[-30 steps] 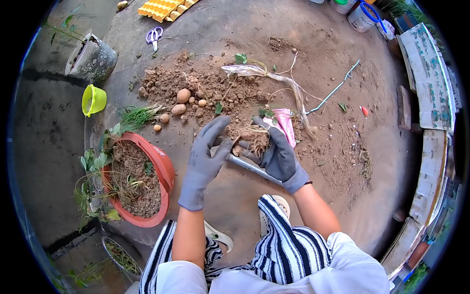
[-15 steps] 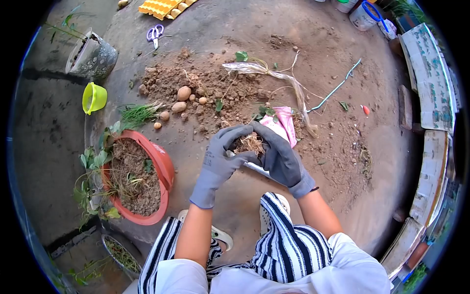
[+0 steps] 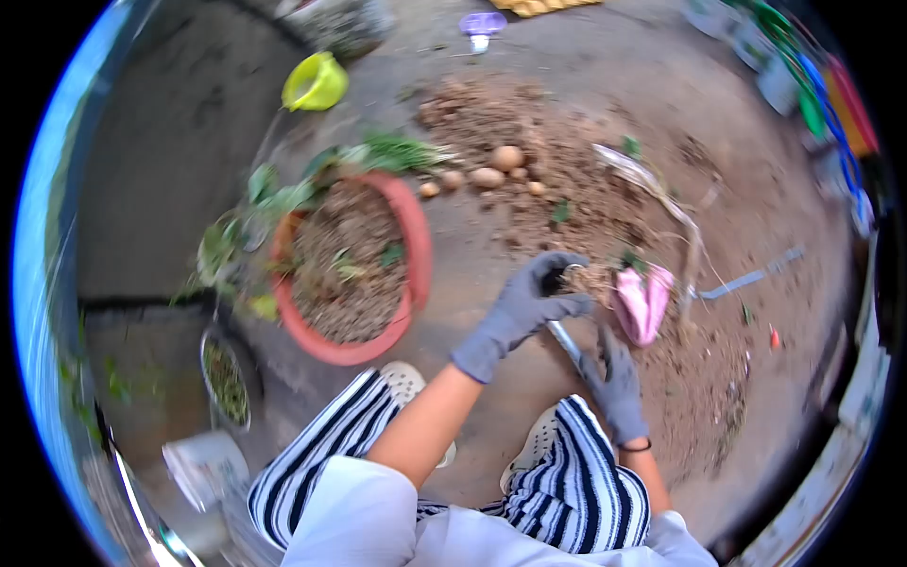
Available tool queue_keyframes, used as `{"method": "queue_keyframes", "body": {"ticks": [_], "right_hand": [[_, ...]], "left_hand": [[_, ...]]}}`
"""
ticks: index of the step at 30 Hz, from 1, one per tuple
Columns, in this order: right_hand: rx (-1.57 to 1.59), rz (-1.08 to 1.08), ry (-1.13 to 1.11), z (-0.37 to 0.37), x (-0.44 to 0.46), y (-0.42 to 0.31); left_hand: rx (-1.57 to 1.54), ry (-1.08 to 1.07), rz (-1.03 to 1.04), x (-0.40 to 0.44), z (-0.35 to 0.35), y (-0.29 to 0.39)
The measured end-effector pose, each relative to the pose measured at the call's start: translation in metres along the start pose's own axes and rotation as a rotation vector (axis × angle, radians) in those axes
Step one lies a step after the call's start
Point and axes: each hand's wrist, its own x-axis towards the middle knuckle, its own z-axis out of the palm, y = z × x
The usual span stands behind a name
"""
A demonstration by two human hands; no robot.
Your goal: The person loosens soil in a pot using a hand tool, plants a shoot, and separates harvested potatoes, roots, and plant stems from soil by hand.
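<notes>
My left hand [image 3: 529, 312], in a grey glove, grips a clump of roots and soil [image 3: 590, 282] between thumb and fingers. Below and to the right of it, my right hand [image 3: 616, 386], gloved too, is beside a metal tool [image 3: 565, 342]; its fingers are blurred, and whether they hold the tool is unclear. A pink cloth-like item [image 3: 644, 304] lies just right of the clump. Several potatoes [image 3: 507, 158] rest at the edge of the loose soil [image 3: 557, 151]. To the left stands a reddish pot [image 3: 414, 241] of soil with leafy stems over its rim.
Purple-handled scissors [image 3: 483, 26] and a yellow-green small pot [image 3: 317, 83] lie at the back. A clear plastic strip [image 3: 652, 186] crosses the soil, with a light blue strip [image 3: 756, 276] further right. Green shoots [image 3: 402, 151] lie behind the reddish pot. Buckets stand at the back right.
The view has turned and shifted, so the scene sits further right and is blurred. My hands have come apart; the left keeps the clump, and the right has dropped lower, beside the metal tool.
</notes>
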Motion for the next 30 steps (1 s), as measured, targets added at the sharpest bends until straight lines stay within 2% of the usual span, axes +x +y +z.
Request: {"method": "queue_keyframes", "body": {"ticks": [1,3,4,7,9,11,12,13,14,15,16,17,18,19,20,21,25,26,27,28,29,30], "right_hand": [[-0.172,-0.061,-0.071,0.017,-0.012,0.018],[-0.523,-0.142,-0.026,0.051,-0.022,0.056],[-0.528,-0.170,-0.041,0.047,-0.016,0.053],[-0.451,0.007,-0.191,0.038,0.001,0.037],[-0.250,0.034,-0.119,0.029,0.003,0.041],[-0.274,-0.002,-0.123,0.003,0.006,0.020],[-0.265,-0.103,-0.074,-0.008,0.006,0.016],[-0.250,-0.201,-0.017,-0.012,0.008,0.020],[-0.054,-0.059,-0.088,-0.016,0.014,0.046],[0.075,-0.023,-0.095,-0.021,0.016,0.047],[0.204,0.013,-0.098,-0.026,0.018,0.045],[0.264,-0.067,-0.038,-0.045,0.014,0.014],[0.331,0.008,0.029,-0.048,0.015,0.005],[0.289,-0.122,0.046,-0.056,0.017,-0.036],[0.193,-0.292,0.071,-0.057,0.024,-0.048],[0.270,-0.205,0.075,-0.058,0.024,-0.054],[0.353,-0.270,0.084,-0.056,0.034,-0.079],[0.363,-0.241,0.041,-0.058,0.034,-0.091],[0.370,-0.210,0.010,-0.059,0.033,-0.101],[0.315,-0.333,0.102,-0.050,0.035,-0.113],[0.301,-0.344,0.122,-0.050,0.031,-0.139],[0.350,-0.261,0.013,-0.057,0.024,-0.167]], "left_hand": [[-0.112,0.013,-0.034,-0.003,-0.003,0.000],[-0.216,0.043,-0.023,-0.011,-0.008,0.004],[-0.219,0.059,-0.015,-0.015,-0.011,0.008],[-0.179,0.069,0.001,-0.026,-0.026,0.036],[-0.133,0.067,0.032,-0.039,-0.037,0.072],[-0.079,0.029,0.000,-0.062,-0.050,0.120],[0.045,0.038,0.037,-0.073,-0.062,0.137],[0.039,0.050,0.071,-0.079,-0.074,0.150],[-0.016,0.061,0.122,-0.089,-0.086,0.163],[-0.080,0.069,0.165,-0.101,-0.098,0.171],[-0.129,0.090,0.189,-0.112,-0.115,0.170],[-0.185,0.114,0.191,-0.119,-0.134,0.164],[-0.208,0.113,0.187,-0.132,-0.145,0.157],[-0.217,0.131,0.192,-0.148,-0.159,0.155],[-0.236,0.178,0.186,-0.161,-0.172,0.146],[-0.255,0.222,0.179,-0.169,-0.182,0.132],[-0.576,0.167,0.249,-0.177,-0.199,0.088],[-0.605,0.196,0.198,-0.180,-0.199,0.082],[-0.699,0.138,0.242,-0.177,-0.195,0.078],[-0.737,0.102,0.273,-0.170,-0.195,0.070],[-0.778,0.068,0.302,-0.167,-0.195,0.066],[-0.786,0.046,0.311,-0.163,-0.195,0.061]]}}
